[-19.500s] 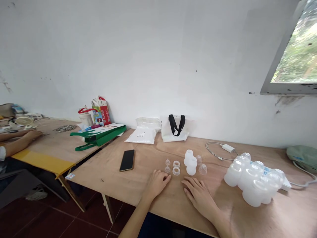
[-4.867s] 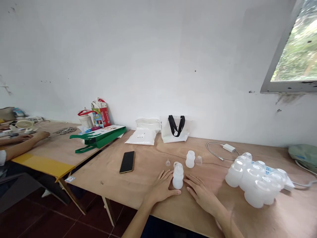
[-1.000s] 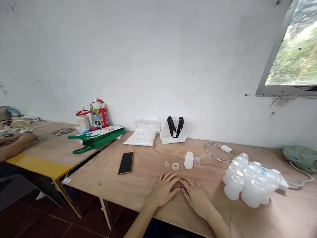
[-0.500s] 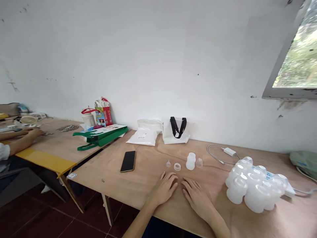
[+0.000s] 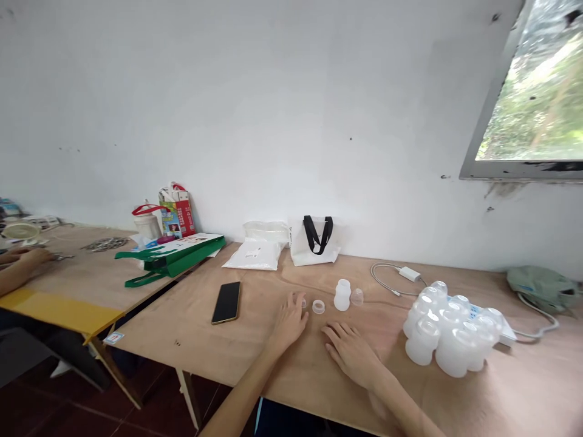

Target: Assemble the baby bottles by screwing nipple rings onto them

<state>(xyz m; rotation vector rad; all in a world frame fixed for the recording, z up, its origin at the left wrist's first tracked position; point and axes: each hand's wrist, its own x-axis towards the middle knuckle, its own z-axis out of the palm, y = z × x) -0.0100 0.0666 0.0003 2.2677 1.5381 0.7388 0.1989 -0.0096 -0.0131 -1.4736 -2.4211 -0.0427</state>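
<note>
My left hand (image 5: 290,320) is stretched forward on the plywood table (image 5: 255,352), fingers extended, with the fingertips at a small clear teat (image 5: 303,301) that is partly hidden by them. My right hand (image 5: 348,350) lies flat and open on the table, holding nothing. Just beyond the hands stand a white screw ring (image 5: 318,306), a small translucent bottle (image 5: 341,295) upright, and a clear cap (image 5: 357,297) beside it.
A cluster of several translucent bottles (image 5: 449,334) stands to the right. A black phone (image 5: 226,302) lies to the left. A white bag with black handles (image 5: 314,241), plastic packets (image 5: 252,253) and a charger with cable (image 5: 403,275) sit by the wall. Another person's hand (image 5: 25,258) rests on the left table.
My left hand has moved forward from beside my right hand to the small teat. The right hand stays flat. The view has shifted slightly.
</note>
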